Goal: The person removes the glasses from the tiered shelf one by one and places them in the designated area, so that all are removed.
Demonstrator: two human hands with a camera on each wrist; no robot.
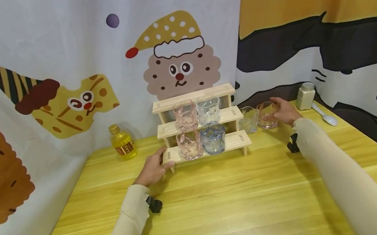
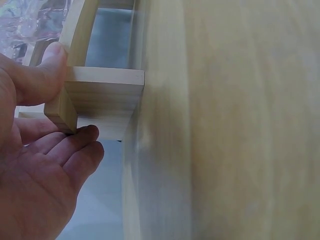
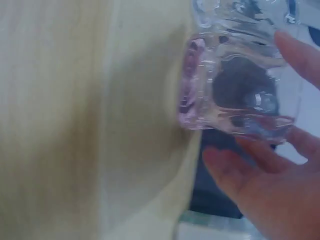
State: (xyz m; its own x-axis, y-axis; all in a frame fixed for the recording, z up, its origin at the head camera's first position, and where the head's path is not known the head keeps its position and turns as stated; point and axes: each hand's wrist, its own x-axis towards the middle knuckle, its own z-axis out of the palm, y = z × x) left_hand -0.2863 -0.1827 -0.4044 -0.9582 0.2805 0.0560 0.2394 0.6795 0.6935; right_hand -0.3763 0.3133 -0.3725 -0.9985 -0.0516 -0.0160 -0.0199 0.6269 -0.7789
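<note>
A three-step wooden display rack (image 1: 199, 120) stands by the back wall. My left hand (image 1: 153, 168) holds the left end of its lowest step; in the left wrist view the thumb (image 2: 54, 62) lies over the board and the fingers are below. Two pinkish glasses, a clear glass (image 1: 208, 110) and a blue glass (image 1: 213, 140) sit on the lower two steps. Right of the rack, my right hand (image 1: 284, 111) holds a pink glass (image 1: 268, 116) from its right side. A clear glass (image 1: 249, 120) stands close beside that one, left of it.
A yellow oil bottle (image 1: 123, 143) stands to the left of the rack. At the back right are a jar with a pale filling (image 1: 306, 96) and a white spoon (image 1: 326, 116). A printed curtain (image 1: 88, 36) hangs behind the wooden table (image 1: 219, 207).
</note>
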